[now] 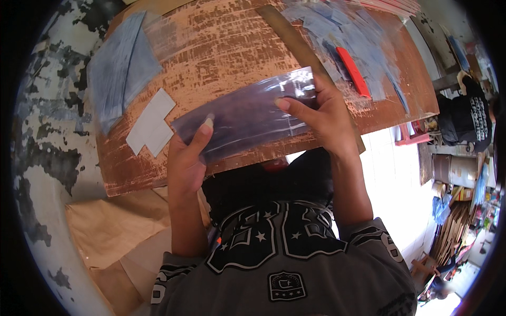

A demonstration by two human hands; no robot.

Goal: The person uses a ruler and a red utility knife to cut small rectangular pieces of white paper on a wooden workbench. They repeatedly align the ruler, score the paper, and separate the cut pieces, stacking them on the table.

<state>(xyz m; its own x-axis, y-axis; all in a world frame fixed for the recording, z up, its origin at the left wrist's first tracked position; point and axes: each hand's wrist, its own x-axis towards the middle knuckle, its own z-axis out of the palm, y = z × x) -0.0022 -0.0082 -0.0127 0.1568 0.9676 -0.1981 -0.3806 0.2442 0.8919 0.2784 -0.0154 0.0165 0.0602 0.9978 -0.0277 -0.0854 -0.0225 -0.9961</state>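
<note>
Between my two hands I hold a stack of clear bluish plastic sheets (245, 113), raised above the near edge of the worn wooden table (211, 52). My left hand (192, 155) grips the stack's left end, thumb on top and fingers hidden beneath. At the other end my right hand (329, 118) clasps it, with the thumb lying across the shiny surface. A notched white paper template (152, 124) rests on the table beside my left hand. Beyond my right hand lies a red-handled cutter (353, 72), on top of loose plastic pieces.
A long flat metal ruler (295, 42) runs across the table, passing under my right hand. Bluish plastic sheets (118, 68) are piled at the left; scattered plastic offcuts (337, 31) cover the far right. Brown paper (121, 226) lies below the table's left side. A person in black (466, 116) is at the right.
</note>
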